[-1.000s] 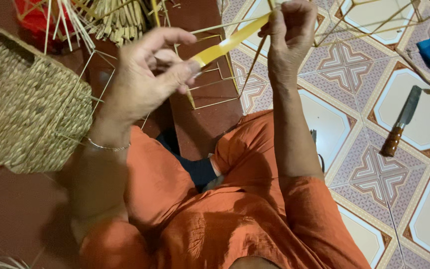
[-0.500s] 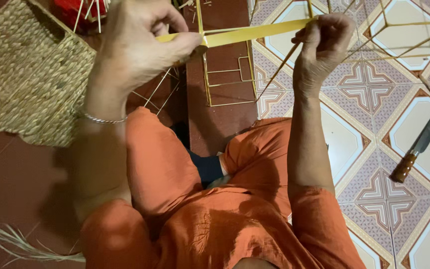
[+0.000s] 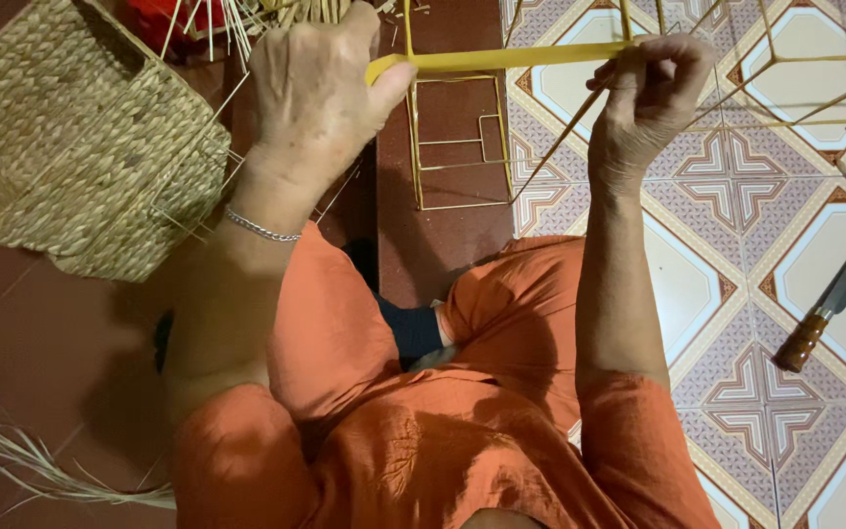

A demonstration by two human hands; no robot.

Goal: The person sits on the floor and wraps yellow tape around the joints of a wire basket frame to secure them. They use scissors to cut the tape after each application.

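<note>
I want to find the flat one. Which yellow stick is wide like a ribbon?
The yellow strip stretched between the left hand and right hand. It is broad and flat; the frame sticks on the floor below are thin.

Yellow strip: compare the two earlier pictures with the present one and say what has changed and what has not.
The yellow strip went from slanting up to the right to lying level, pulled taut. The left hand and right hand drew further apart along it and keep their grip. The woven basket, the knife and the wire frame on the floor stayed put.
</note>
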